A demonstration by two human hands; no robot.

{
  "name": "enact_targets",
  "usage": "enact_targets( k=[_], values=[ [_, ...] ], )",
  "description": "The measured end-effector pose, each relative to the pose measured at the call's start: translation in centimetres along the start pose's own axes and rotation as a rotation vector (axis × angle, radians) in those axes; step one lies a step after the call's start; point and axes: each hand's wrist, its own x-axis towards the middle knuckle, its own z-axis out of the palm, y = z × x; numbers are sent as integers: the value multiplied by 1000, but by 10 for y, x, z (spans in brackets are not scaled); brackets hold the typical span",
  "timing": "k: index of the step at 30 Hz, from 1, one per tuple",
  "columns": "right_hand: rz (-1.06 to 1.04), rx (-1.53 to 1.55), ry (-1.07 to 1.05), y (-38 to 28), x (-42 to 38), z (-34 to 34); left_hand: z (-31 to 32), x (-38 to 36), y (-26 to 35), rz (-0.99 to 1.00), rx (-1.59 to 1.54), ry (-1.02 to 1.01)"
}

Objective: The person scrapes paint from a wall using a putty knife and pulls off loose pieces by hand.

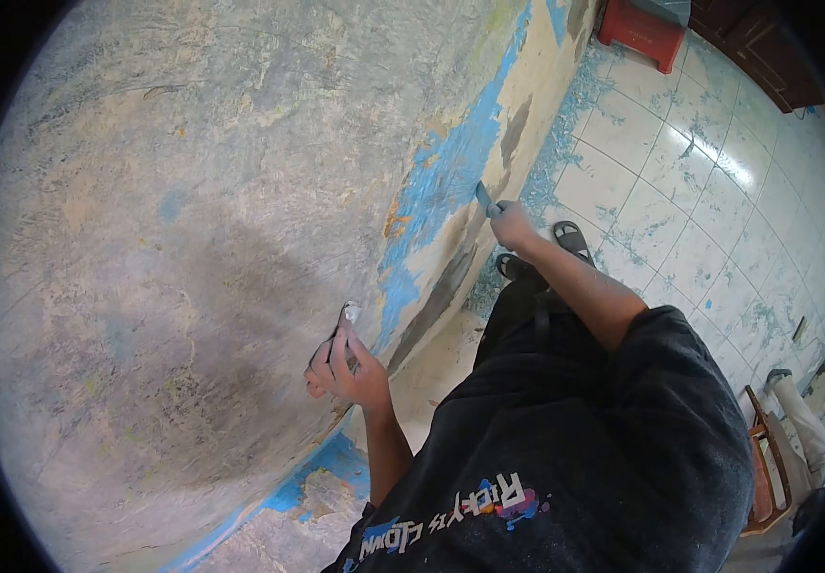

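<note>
My right hand [513, 229] is closed around the handle of a scraper [483, 196]. The scraper's blade is against the wall [269, 191], at a strip of blue paint [451, 172] with ragged, peeling edges. Lower and to the left, my left hand [348, 371] is raised close to the wall with its fingers drawn together. Between its fingertips is a small whitish piece [351, 311], too small to name. Most of the wall around it is bare and grey, with dark patches and rough marks.
Blue paint flakes [580, 95] litter the tiled floor [613, 181] along the wall's foot. A red stool [644, 36] stands at the top, beside dark wooden furniture [766, 48]. At the right are a wooden chair [768, 468] and another person's leg [804, 420].
</note>
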Motion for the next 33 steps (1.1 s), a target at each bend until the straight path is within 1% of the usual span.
enact_targets(
  k=[1,4,7,10,13,16,19,22,25,28,31,33],
  values=[
    [-15,10,11,-2,-2,3,0,1,0,0,6,-1],
    [37,-29,33,1,16,3,-1,-1,0,-4,8,-9],
    [45,-12,-18,3,24,-5,1,0,0,-13,-2,-10],
    [-13,47,40,7,11,9,-4,-1,1,-15,23,-25],
    [51,119,0,13,21,4,0,0,3,-19,31,-16],
    [45,107,-52,15,26,-2,-1,1,2,-13,33,-8],
    [-41,90,-20,9,2,5,1,2,3,-9,24,1],
    [43,51,9,13,20,4,-1,2,6,-12,27,-14],
    [48,56,-51,8,20,-2,-2,1,2,-20,22,-39],
    [6,56,-19,9,11,9,-2,0,1,-18,33,-37],
    [76,45,-44,5,21,-3,0,2,3,-14,10,-3],
    [52,21,-35,1,19,-5,0,3,3,1,17,8]
  ],
)
